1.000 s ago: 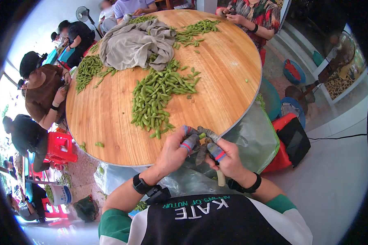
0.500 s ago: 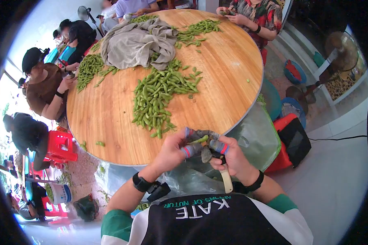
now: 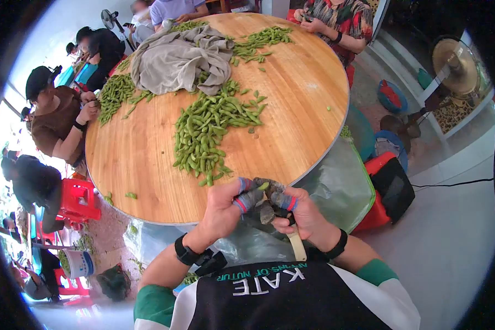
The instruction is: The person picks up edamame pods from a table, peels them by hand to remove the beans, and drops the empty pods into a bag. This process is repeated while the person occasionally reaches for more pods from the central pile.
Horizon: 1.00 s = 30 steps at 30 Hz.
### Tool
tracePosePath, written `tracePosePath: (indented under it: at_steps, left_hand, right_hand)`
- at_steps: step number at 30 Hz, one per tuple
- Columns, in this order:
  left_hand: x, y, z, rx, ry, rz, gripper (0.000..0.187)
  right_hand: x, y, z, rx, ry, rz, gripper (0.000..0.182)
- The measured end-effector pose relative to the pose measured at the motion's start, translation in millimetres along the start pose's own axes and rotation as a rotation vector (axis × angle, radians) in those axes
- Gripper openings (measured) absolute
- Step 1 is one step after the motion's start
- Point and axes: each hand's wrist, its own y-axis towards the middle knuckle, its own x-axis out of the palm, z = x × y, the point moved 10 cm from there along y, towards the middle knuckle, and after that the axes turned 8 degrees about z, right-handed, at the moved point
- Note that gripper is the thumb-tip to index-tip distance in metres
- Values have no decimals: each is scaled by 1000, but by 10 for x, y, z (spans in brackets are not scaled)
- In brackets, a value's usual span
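My left hand (image 3: 225,206) is closed at the table's near edge, its fingertips wrapped in dirty grey cloth finger covers. A green soybean pod (image 3: 263,186) shows between its fingers, mostly hidden now. My right hand (image 3: 309,217) meets it, also in finger covers, and grips a tool with a cream handle (image 3: 297,246) pointing down toward me. The tool's working end is hidden among the fingers. Just beyond my hands lies a heap of green soybean pods (image 3: 203,135) on the round wooden table (image 3: 291,115).
A grey cloth (image 3: 173,60) lies over pods farther back. Clear plastic sheeting (image 3: 335,187) hangs below the near edge. Other people sit around the table handling pods. A red stool (image 3: 78,199) stands left; a red and black bag (image 3: 388,190) sits right.
My hands have shifted slightly left and down in view, still together. The pod has turned more upright and shows less. The whole scene has shifted slightly left.
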Motion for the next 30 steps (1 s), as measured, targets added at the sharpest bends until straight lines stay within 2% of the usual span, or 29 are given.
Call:
tracePosePath:
  at_steps: [2, 3, 5, 6, 8, 10, 11, 13, 14, 16, 18, 20, 22, 24, 26, 28, 30]
  left_hand:
    - [4, -32, -215, -325, -290, 44, 14]
    - [0, -31, -252, -326, -290, 46, 14]
    - [125, -113, -509, -591, -605, 21, 14]
    - [126, -105, -508, -591, -604, 22, 14]
    - [217, -177, -557, -777, -822, 48, 14]
    - [166, -159, -522, -710, -720, 49, 14]
    - [119, -136, -492, -642, -618, 50, 13]
    - [118, -146, -541, -610, -617, 66, 13]
    - [99, -128, -535, -573, -614, 78, 13]
    - [119, -112, -504, -566, -596, 45, 12]
    - [139, -132, -496, -566, -582, 4, 12]
    - [175, -213, -581, -617, -402, -106, 13]
    - [178, -215, -543, -548, -359, -120, 13]
    - [170, -245, -482, -483, -317, -135, 13]
    - [135, -217, -377, -393, -213, -142, 12]
    - [149, -222, -375, -383, -243, -120, 12]
    - [129, -219, -394, -382, -267, -95, 11]
  right_hand:
    - [21, 2, -6, -26, -57, 2, 25]
    - [7, -3, -25, -50, -61, 40, 24]
    - [-36, 2, -55, -75, -65, 76, 23]
    - [-34, 9, -77, -93, -126, 37, 24]
    - [5, 2, -81, -109, -183, 0, 25]
    - [30, -57, -223, -271, -371, 77, 25]
    - [45, -68, -214, -269, -370, 76, 25]
    - [147, -169, -387, -547, -772, 127, 25]
    - [160, -165, -383, -547, -772, 123, 25]
    - [117, -128, -372, -479, -559, 123, 24]
    - [76, -135, -393, -473, -629, 142, 24]
    - [1, -176, -524, -481, -702, 170, 25]
    - [16, -370, -1011, -818, -1060, 328, 26]
    - [108, -676, -1537, -1250, -1312, 542, 26]
    - [-41, -777, -2071, -1429, -1488, 782, 23]
    - [-158, -744, -2498, -1468, -1721, 1015, 23]
    - [-366, -522, -2863, -1357, -1875, 1180, 23]
